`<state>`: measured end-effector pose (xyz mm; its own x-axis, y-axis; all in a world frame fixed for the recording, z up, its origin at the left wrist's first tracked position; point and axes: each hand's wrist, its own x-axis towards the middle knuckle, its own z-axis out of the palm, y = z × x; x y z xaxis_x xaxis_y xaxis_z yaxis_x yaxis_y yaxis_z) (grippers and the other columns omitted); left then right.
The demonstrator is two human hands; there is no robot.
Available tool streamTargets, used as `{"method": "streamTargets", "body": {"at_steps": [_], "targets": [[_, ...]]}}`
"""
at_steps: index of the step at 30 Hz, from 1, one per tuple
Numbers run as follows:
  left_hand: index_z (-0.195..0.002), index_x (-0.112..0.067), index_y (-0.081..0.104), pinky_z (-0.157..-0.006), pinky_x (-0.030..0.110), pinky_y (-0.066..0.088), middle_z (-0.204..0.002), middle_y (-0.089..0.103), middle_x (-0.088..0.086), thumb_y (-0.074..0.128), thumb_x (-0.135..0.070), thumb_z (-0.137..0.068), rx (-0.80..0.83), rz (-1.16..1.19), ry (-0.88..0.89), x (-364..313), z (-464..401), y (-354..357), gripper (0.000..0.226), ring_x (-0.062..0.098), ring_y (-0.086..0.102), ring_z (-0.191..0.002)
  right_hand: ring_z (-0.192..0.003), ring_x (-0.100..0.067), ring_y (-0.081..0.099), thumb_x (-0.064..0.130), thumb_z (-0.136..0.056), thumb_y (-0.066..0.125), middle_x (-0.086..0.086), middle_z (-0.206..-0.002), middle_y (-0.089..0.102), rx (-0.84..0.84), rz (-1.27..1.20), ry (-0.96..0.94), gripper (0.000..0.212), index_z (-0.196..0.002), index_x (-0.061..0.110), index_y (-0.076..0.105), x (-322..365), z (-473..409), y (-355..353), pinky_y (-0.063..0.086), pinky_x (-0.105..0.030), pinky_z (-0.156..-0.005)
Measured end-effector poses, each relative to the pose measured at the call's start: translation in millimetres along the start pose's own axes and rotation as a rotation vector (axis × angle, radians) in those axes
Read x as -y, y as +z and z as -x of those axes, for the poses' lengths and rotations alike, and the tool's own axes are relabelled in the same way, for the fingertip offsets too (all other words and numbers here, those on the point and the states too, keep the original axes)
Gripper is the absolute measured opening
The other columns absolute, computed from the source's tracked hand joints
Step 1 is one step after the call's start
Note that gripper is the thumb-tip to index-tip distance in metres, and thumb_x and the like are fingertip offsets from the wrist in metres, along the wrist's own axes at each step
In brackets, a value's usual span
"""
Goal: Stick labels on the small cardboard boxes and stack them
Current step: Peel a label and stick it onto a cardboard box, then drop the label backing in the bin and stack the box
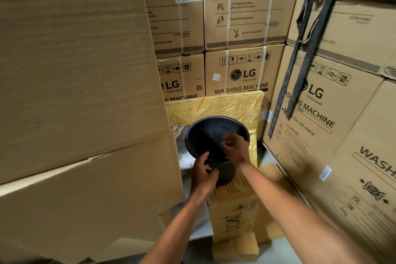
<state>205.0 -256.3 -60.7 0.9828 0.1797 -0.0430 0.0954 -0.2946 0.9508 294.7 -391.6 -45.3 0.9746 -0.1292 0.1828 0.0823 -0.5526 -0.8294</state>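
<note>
Boxes of the small kind do not show plainly; the nearest carton (232, 218) is a narrow brown one lying under the hands, low in the aisle, with a yellow wrapped slab (214, 106) standing behind it. On that carton stands a black bin (211, 133), tilted with its mouth toward the camera. Left hand (203, 172) is at the bin's near rim, fingers curled, a small white scrap at its fingertips; whether it pinches the scrap or the rim I cannot tell. Right hand (234, 149) hangs over the bin's mouth, fingers bunched together, what they hold too small to tell. Tall washing-machine cartons (242, 70) wall the aisle behind and to the right. A plain brown carton (75, 60) fills the left. A dark strap (308, 49) hangs from a bar at upper right.
</note>
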Motion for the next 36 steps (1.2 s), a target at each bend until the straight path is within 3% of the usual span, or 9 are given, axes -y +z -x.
{"method": "streamTargets", "body": {"at_steps": [9, 16, 20, 22, 25, 27, 30, 33, 36], "targets": [[-0.149, -0.024, 0.045, -0.103, 0.034, 0.051, -0.142, 0.055, -0.002, 0.058, -0.01, -0.089, 0.04, 0.043, 0.061, -15, 58, -12, 0.063, 0.012, 0.056, -0.124, -0.078, -0.016, 0.072, 0.013, -0.089, 0.075, 0.001, -0.087, 0.076, 0.02, -0.168, 0.052, 0.009, -0.093, 0.02, 0.071, 15, 53, -13, 0.061, -0.038, -0.076], [-0.135, -0.021, 0.06, -0.093, 0.018, 0.052, -0.124, 0.067, -0.01, 0.061, -0.005, -0.088, -0.102, 0.094, 0.197, -15, 145, -42, 0.05, 0.0, 0.063, -0.111, -0.081, -0.016, 0.076, 0.025, -0.099, 0.067, -0.007, -0.094, 0.079, 0.101, -0.376, 0.099, 0.01, -0.093, 0.021, 0.073, 52, 126, -20, 0.065, -0.04, -0.073], [-0.12, -0.023, 0.066, -0.09, 0.02, 0.054, -0.114, 0.07, -0.011, 0.06, 0.004, -0.087, -0.287, 0.154, 0.255, -6, 195, -72, 0.043, 0.005, 0.065, -0.107, -0.092, -0.013, 0.075, 0.057, -0.097, 0.059, -0.001, -0.098, 0.077, 0.243, -0.475, 0.048, 0.037, -0.105, 0.023, 0.072, 86, 167, -9, 0.064, -0.037, -0.076], [-0.11, -0.022, 0.069, -0.088, 0.023, 0.055, -0.105, 0.072, -0.008, 0.06, 0.006, -0.086, -0.432, 0.188, 0.26, 1, 217, -88, 0.037, 0.009, 0.067, -0.1, -0.105, -0.018, 0.071, 0.078, -0.089, 0.051, 0.003, -0.107, 0.073, 0.28, -0.474, 0.058, 0.052, -0.106, 0.032, 0.069, 103, 187, 0, 0.06, -0.043, -0.092], [-0.098, -0.024, 0.067, -0.078, 0.028, 0.053, -0.094, 0.069, -0.003, 0.062, 0.007, -0.086, -0.677, 0.247, 0.244, 10, 239, -113, 0.034, 0.014, 0.066, -0.089, -0.136, -0.03, 0.05, 0.102, -0.072, 0.03, -0.006, -0.149, 0.051, 0.326, -0.357, 0.107, 0.097, -0.141, 0.036, 0.051, 124, 210, 10, 0.04, -0.055, -0.114], [-0.1, -0.027, 0.062, -0.075, 0.026, 0.049, -0.098, 0.065, 0.001, 0.064, 0.005, -0.087, -0.82, 0.292, 0.229, 12, 248, -135, 0.035, 0.014, 0.062, -0.088, -0.146, -0.032, 0.036, 0.098, -0.077, 0.028, -0.004, -0.163, 0.034, 0.329, -0.321, 0.12, 0.099, -0.154, 0.036, 0.036, 138, 221, 9, 0.029, -0.055, -0.121], [-0.128, -0.026, 0.055, -0.083, 0.021, 0.048, -0.123, 0.056, 0.001, 0.073, -0.005, -0.086, -0.923, 0.321, 0.215, 10, 250, -169, 0.051, 0.011, 0.057, -0.104, -0.15, -0.029, 0.03, 0.087, -0.085, 0.036, -0.001, -0.164, 0.033, 0.326, -0.315, 0.093, 0.091, -0.159, 0.034, 0.029, 147, 229, 7, 0.023, -0.049, -0.12], [-0.153, -0.032, 0.033, -0.109, 0.036, 0.038, -0.148, 0.041, 0.0, 0.08, -0.03, -0.084, -0.86, 0.2, 0.125, 8, 244, -203, 0.084, 0.015, 0.041, -0.133, -0.15, -0.029, 0.032, 0.095, -0.074, 0.04, 0.001, -0.163, 0.036, 0.323, -0.346, 0.082, 0.106, -0.16, 0.034, 0.026, 151, 231, 11, 0.024, -0.049, -0.122], [-0.156, -0.039, 0.028, -0.119, 0.052, 0.029, -0.158, 0.035, -0.005, 0.064, -0.065, -0.084, -0.682, 0.121, 0.06, 11, 232, -232, 0.085, 0.017, 0.031, -0.143, -0.148, -0.029, 0.035, 0.091, -0.076, 0.048, 0.0, -0.162, 0.038, 0.272, -0.386, 0.107, 0.107, -0.161, 0.03, 0.026, 156, 231, 19, 0.028, -0.048, -0.122]]}}
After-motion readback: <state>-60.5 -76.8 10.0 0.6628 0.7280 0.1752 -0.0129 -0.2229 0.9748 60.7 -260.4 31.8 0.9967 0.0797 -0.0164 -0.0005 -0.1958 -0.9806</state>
